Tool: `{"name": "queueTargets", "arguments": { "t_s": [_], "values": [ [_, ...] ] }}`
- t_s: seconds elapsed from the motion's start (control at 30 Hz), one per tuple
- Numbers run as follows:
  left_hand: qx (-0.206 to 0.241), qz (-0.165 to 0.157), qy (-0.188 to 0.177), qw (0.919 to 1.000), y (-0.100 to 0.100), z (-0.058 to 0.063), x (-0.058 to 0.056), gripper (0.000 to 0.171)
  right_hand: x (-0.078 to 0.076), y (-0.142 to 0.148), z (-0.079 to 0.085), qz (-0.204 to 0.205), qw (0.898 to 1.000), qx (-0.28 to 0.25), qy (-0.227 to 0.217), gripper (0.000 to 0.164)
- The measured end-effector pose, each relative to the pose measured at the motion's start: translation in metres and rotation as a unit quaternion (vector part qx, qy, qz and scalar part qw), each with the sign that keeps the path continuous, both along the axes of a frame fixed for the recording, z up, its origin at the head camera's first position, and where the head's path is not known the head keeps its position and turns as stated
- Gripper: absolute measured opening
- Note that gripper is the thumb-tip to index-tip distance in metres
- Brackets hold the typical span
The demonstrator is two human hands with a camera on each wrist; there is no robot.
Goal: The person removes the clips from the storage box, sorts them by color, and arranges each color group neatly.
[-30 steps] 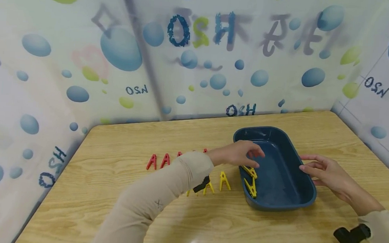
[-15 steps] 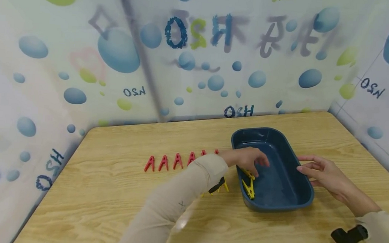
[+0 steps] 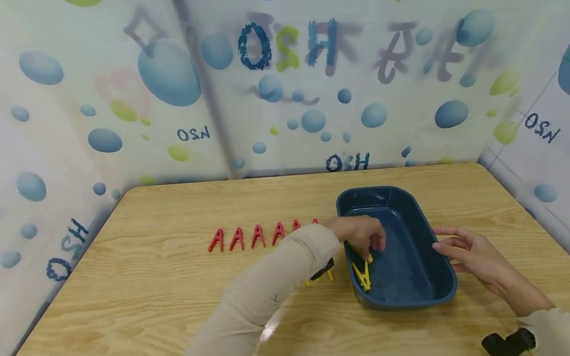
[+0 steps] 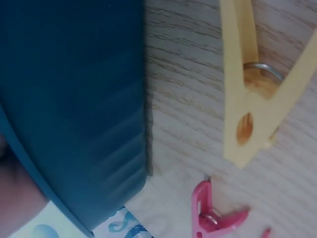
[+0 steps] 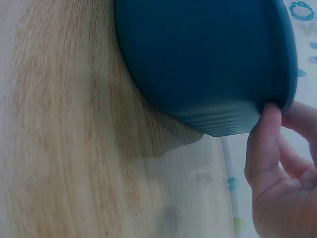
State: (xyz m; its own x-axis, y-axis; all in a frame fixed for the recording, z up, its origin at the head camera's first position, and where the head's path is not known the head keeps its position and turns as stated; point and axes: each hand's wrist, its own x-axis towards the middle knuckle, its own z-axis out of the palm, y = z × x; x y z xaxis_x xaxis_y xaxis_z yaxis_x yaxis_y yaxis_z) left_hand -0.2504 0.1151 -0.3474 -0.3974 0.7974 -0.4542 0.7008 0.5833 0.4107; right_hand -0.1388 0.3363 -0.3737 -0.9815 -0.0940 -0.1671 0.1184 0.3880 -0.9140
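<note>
A dark blue plastic basin (image 3: 407, 305) stands right of the table's middle. My left hand (image 3: 360, 233) reaches over its left rim, fingers pointing down at a yellow clothespin (image 3: 370, 257) that is mostly hidden. Whether the fingers pinch it cannot be seen. Another yellow clothespin (image 3: 361, 277) leans inside the basin's near left side. My right hand (image 3: 480, 260) holds the basin's right rim, with the thumb (image 5: 267, 134) against the outer wall. In the left wrist view, a yellow clothespin (image 4: 262, 109) and a pink-red one (image 4: 210, 213) lie outside the basin.
Several red clothespins (image 3: 257, 235) lie in a row left of the basin, partly behind my left sleeve (image 3: 262, 287). Yellow clothespin ends (image 3: 329, 275) show below that sleeve. A bubble-patterned curtain (image 3: 290, 106) stands behind the wooden table (image 3: 149, 279).
My left hand has moved a little right, then down into the basin onto the upper yellow clothespin. The right hand stays at the rim. The whole view has shifted slightly.
</note>
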Motion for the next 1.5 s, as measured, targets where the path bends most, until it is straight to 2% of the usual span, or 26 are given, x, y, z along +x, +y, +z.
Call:
{"name": "queueTargets", "arguments": {
  "t_s": [0.33,0.63,0.73,0.83,0.93,1.07,1.33,1.5],
  "values": [
    [0.039,-0.004,0.019,0.999,0.001,-0.007,-0.002,0.007,0.001,-0.001,0.001,0.0,1.0,-0.003,0.001,0.048],
    [0.057,0.002,0.045,0.9974,0.004,-0.01,0.0,0.012,0.0,0.0,-0.003,0.003,1.0,-0.018,0.006,0.039],
    [0.068,0.019,0.052,0.9962,0.006,-0.013,0.0,0.015,-0.001,-0.001,-0.003,0.002,1.0,-0.023,0.005,0.036],
    [0.075,0.049,0.041,0.9952,0.008,-0.014,0.001,0.016,0.0,-0.001,-0.002,-0.001,1.0,-0.017,-0.001,0.04],
    [0.08,0.073,0.014,0.994,0.009,-0.015,0.003,0.016,0.001,0.0,-0.001,-0.001,1.0,-0.008,-0.003,0.045],
    [0.085,0.076,-0.007,0.9935,0.009,-0.013,0.002,0.021,0.001,0.001,-0.001,-0.004,1.0,-0.003,0.001,0.043],
    [0.036,0.059,-0.005,0.9976,0.008,-0.012,0.003,0.032,0.002,0.001,-0.001,-0.004,1.0,-0.004,0.001,0.04],
    [0.026,0.059,0.0,0.9979,0.007,-0.01,0.003,0.032,0.002,0.0,-0.001,-0.004,1.0,-0.005,0.001,0.039]
  ]
}}
